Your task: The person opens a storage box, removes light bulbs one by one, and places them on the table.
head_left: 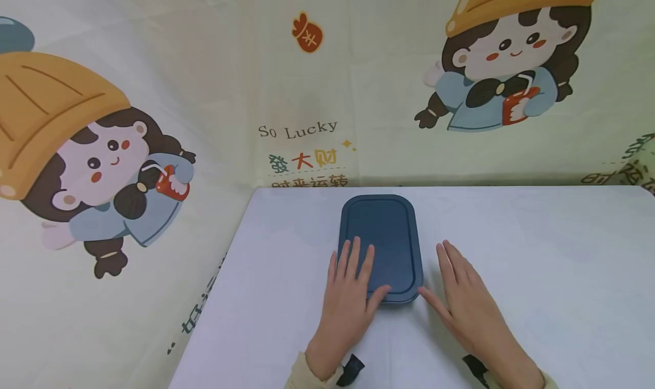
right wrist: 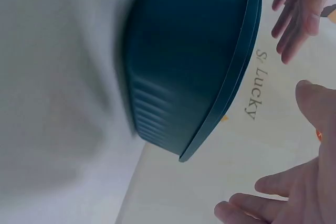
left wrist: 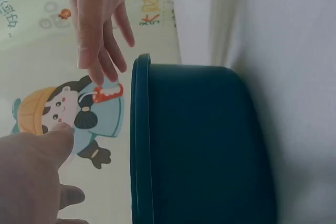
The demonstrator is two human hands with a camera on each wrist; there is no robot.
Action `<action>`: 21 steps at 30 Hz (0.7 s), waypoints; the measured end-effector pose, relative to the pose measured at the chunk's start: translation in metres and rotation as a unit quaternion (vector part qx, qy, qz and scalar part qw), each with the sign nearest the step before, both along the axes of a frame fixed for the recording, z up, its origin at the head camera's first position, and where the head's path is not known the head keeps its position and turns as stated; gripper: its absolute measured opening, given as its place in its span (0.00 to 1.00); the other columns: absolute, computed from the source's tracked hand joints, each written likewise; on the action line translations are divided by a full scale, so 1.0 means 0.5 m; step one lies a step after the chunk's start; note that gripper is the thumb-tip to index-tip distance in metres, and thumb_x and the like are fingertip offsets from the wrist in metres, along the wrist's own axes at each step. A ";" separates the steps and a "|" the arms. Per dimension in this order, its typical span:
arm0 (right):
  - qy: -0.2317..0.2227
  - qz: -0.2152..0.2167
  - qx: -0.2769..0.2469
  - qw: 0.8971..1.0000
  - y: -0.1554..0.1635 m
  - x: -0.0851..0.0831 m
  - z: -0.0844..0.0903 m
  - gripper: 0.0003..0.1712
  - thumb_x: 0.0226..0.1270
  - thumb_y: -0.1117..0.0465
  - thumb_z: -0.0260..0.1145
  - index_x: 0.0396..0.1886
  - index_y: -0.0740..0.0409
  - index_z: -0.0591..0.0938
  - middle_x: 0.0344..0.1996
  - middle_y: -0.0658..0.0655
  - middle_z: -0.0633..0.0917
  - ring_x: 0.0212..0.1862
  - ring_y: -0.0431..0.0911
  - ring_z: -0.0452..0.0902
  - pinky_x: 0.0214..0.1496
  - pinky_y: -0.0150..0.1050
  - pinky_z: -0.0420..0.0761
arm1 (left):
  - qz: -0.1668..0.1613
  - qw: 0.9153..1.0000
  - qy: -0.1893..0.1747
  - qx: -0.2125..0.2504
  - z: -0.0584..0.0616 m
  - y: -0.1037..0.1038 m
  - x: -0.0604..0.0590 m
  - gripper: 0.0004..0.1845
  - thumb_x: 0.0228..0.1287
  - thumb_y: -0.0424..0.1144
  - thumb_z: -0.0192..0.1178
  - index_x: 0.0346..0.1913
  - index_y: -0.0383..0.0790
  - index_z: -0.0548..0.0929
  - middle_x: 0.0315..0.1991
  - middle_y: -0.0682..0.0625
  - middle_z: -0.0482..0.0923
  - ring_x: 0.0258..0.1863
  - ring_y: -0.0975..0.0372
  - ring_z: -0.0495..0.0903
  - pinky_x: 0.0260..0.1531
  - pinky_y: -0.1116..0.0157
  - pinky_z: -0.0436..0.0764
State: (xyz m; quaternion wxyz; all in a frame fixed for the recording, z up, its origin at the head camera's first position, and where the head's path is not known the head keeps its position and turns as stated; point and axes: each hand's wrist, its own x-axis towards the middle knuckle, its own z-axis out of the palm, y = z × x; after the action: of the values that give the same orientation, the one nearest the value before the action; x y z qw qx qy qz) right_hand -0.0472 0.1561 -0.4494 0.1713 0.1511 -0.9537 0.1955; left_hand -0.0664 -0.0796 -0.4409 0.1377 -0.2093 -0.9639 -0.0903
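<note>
While nothing grips it, a dark-blue, round-cornered plastic box (left wrist: 205, 145) sits on the white tabletop (head_left: 563, 275)

The left hand (head_left: 348, 298) hovers over its flat blue lid (head_left: 391, 241), the right hand (head_left: 476, 315) just beside it; fingers are straight, holding nothing. Probably stiff, light and slippery, the box offers its overhanging rim (right wrist: 239, 66) or ridged wall (right wrist: 149, 108) for holding. The pale printed backdrop (head_left: 384, 93) reads "So Lucky" and "發大财".

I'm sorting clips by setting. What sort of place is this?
Probably a small indoor tabletop recording corner, though the wider room is out of view: a white tabletop, a wrinkled cartoon-printed backdrop behind and to the left, and a dark blue lidded container on the tabletop.
</note>
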 end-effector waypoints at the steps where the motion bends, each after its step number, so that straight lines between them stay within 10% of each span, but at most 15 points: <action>1: -0.001 0.001 -0.006 1.000 -0.002 -0.002 0.001 0.52 0.70 0.41 0.63 0.79 0.64 0.50 0.75 0.67 0.58 0.72 0.62 0.57 0.80 0.42 0.46 | -0.003 1.000 0.003 0.007 0.001 -0.001 -0.001 0.38 0.75 0.64 0.42 0.79 0.47 0.53 0.79 0.42 0.48 0.79 0.50 0.47 0.74 0.45 0.54; 8: 0.000 0.010 -0.045 0.999 -0.015 -0.022 0.007 0.51 0.66 0.46 0.69 0.77 0.65 0.55 0.71 0.68 0.65 0.69 0.63 0.63 0.66 0.58 0.67 | -0.007 0.997 0.027 0.066 0.011 -0.014 -0.015 0.36 0.75 0.58 0.49 0.77 0.42 0.60 0.76 0.40 0.56 0.76 0.50 0.57 0.72 0.49 0.61; 21: 0.014 0.019 -0.060 0.998 -0.035 -0.068 -0.003 0.44 0.62 0.54 0.73 0.69 0.73 0.65 0.64 0.70 0.71 0.64 0.61 0.68 0.61 0.58 0.75 | 0.015 0.989 -0.009 0.146 0.001 -0.033 -0.047 0.31 0.76 0.55 0.50 0.73 0.41 0.67 0.74 0.42 0.61 0.72 0.51 0.64 0.66 0.52 0.72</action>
State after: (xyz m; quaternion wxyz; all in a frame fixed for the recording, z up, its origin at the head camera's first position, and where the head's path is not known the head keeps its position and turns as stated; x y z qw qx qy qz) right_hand -0.0810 0.1386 -0.4508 0.1893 0.1613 -0.9348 0.2535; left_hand -0.0897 -0.0961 -0.4405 0.1599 -0.1715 -0.9445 -0.2299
